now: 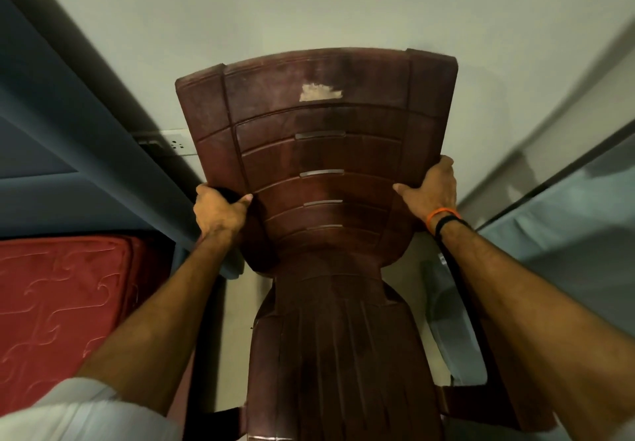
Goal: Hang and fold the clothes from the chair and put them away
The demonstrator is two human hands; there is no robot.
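A dark brown plastic chair (319,152) fills the middle of the head view, its slatted backrest towards the pale wall and its seat running down to the bottom edge. No clothes lie on it. My left hand (220,212) grips the left edge of the backrest, thumb on the front face. My right hand (431,188) grips the right edge, thumb across the front. An orange band and a black band circle my right wrist.
A red quilted mattress (62,299) lies at the lower left under a blue-grey padded headboard (68,152). A white wall socket (177,143) sits behind the chair's left side. A pale blue-grey panel (577,234) stands at the right.
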